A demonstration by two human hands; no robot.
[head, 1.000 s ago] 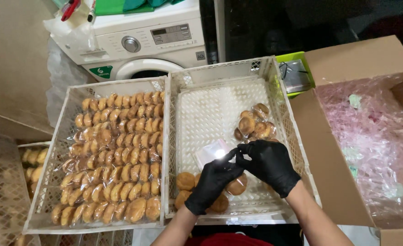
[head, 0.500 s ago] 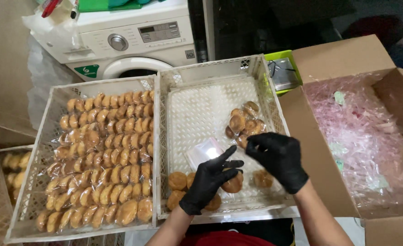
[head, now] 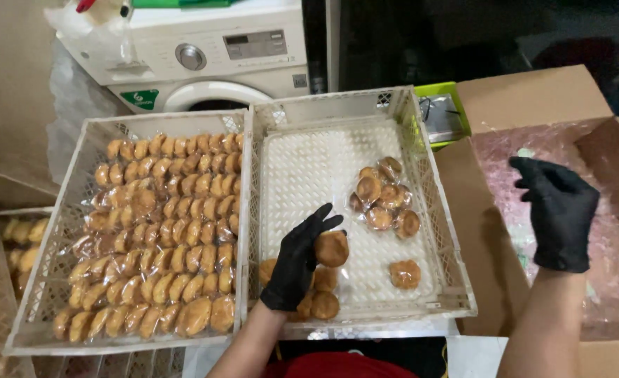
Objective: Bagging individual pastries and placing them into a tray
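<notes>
washer behind crates; left hand (head: 297, 260) hides pastries (head: 323, 294); right hand (head: 558, 210) empty.

Gloved hands (head: 299, 262) over pastry crates (head: 435, 210)

Both hands are in black gloves, forearms bare. Left hand (head: 300, 260) hangs fingers spread over the near end of the right-hand white crate (head: 337, 112); right hand (head: 558, 210) is raised, fingers loosely curled, well off to that crate's right.
</notes>
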